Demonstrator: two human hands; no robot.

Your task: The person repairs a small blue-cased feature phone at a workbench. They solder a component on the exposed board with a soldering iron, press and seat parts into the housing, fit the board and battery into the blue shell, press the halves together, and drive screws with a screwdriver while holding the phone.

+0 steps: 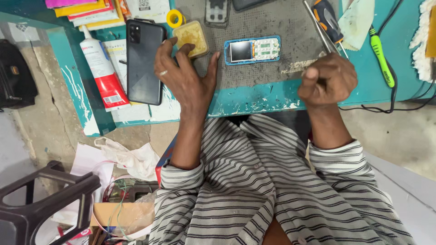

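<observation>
Our left hand (184, 75) spread loose beside black phone (144, 61); right hand (328, 79) clenched on tweezers (318, 27). Risk: phone overhangs desk (254, 97) front edge, a nudge drops it

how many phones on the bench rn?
2 whole ones. A black slab smartphone lies back-up by the left hand. A small blue-framed keypad phone, opened up, sits mid-mat. Dark device parts at the top edge are cut off; can't tell.

A green-handled tool (380, 58), glue tube (101, 70) and, seemingly, a black stool (43, 199).
</observation>
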